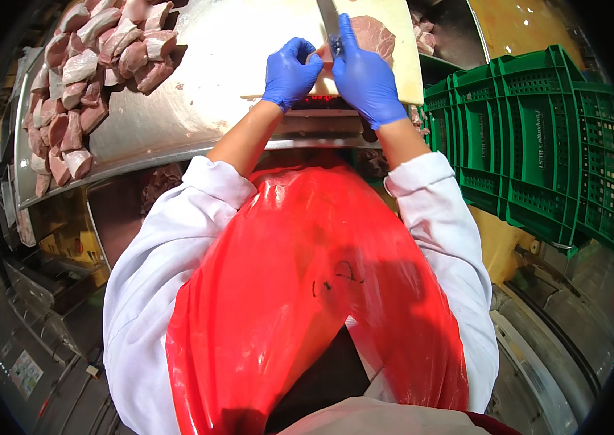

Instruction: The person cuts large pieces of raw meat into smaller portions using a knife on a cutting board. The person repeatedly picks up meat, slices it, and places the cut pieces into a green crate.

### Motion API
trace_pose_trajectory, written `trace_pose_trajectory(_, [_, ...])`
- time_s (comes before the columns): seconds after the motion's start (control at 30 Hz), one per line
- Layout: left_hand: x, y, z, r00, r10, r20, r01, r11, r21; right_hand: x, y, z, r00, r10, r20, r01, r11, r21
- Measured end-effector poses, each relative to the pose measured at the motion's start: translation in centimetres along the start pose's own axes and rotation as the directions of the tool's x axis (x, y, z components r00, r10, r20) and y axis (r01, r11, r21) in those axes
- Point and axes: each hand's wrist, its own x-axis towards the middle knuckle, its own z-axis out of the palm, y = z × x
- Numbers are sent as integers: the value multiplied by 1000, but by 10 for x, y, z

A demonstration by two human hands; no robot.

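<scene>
Two blue-gloved hands work close together over a pale cutting board (407, 76), near its near edge, at the right-hand part of a metal desk (136, 127). The right hand (368, 87) is closed around a knife (328, 17), its index finger stretched out straight beside the blade, which runs toward the far edge of the board; the handle is mostly hidden by the glove. The left hand (292, 75) has its fingers curled in, thumb and fingertips closed on a small pink piece of meat (326, 55) that lies just beside the knife. A larger, flat slab of meat (377, 41) rests on the board near its right edge, partly covered by the right hand's index finger. A heap of cut meat chunks (107, 58), pink with whitish faces, is spread along the left edge of the desk, from its far left corner down toward the near left corner. Beyond the board's right edge, more pieces of meat (423, 32) show. Green perforated crates (492, 138) stand to the right, below the near right corner of the board. The person wears white sleeves (165, 232) and a glossy red apron (299, 232), which lies below the desk's near edge.
</scene>
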Motion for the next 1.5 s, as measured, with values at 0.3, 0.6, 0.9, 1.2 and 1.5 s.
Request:
trace_pose_trajectory(0.3, [-2,-21,-11,998,-18,-61,14,998,-61,-80,8,-55,891,-77,447,259,895,-363])
trace_pose_trajectory(0.6, [6,-13,-53,989,-110,-96,63,914,-401,-136,64,-117,912,-140,386,204,970,-129])
trace_pose_trajectory(0.9, [61,118,62,884,435,168,-374,877,-301,-172,99,-84,900,424,-103,-218,642,735])
trace_pose_trajectory(1.2, [48,119,58,869,83,487,-436,591,678,-225,117,-58,785,600,-156,-206,490,847])
trace_pose_trajectory(1.5, [98,52,10,341,527,779,-777,624,-82,-210,134,-7,887,445,-120,-159,541,826])
